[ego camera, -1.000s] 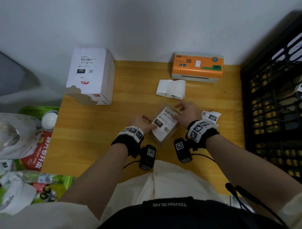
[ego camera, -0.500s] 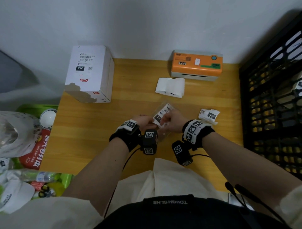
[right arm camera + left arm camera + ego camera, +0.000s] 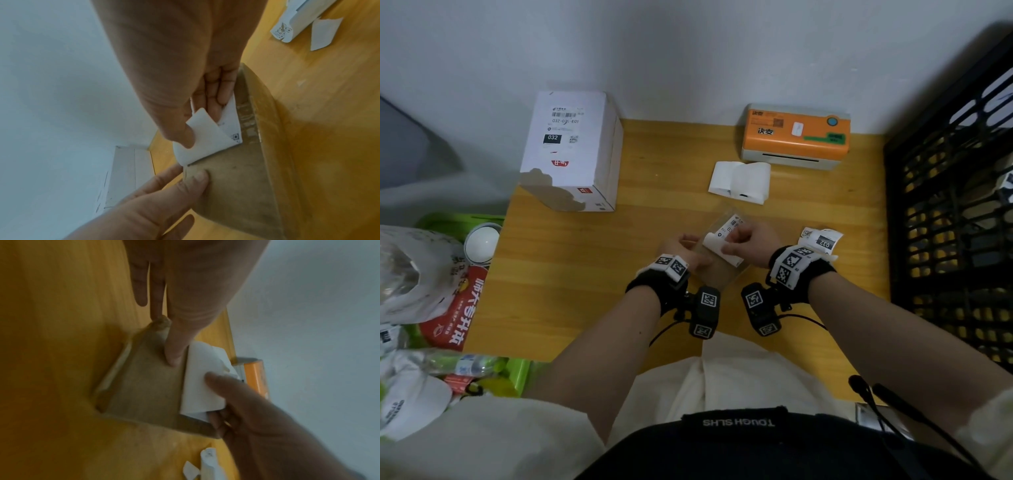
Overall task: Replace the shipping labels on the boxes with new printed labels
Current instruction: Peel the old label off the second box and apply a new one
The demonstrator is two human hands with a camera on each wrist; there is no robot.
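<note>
A small brown cardboard box (image 3: 717,274) sits tilted at the middle of the wooden table (image 3: 571,274), with a white printed label (image 3: 726,236) on its top face. My left hand (image 3: 695,255) holds the box's left edge, thumb (image 3: 197,178) pressed on top, seen also in the left wrist view (image 3: 172,356). My right hand (image 3: 729,241) pinches the label's near corner (image 3: 197,129) and has it curled back off the cardboard (image 3: 144,386). The label's far part (image 3: 199,386) still sticks to the box (image 3: 236,178).
A tall white box (image 3: 571,150) with a label stands back left. An orange label printer (image 3: 796,135) sits against the wall, white label stock (image 3: 739,178) before it. A crumpled label (image 3: 822,240) lies right of my hands. A black crate (image 3: 955,205) bounds the right, a cluttered green bin (image 3: 431,291) the left.
The label lay flat on the box a second ago. Both hands then lifted and tilted the box, and my right hand has now peeled the label's near corner back.
</note>
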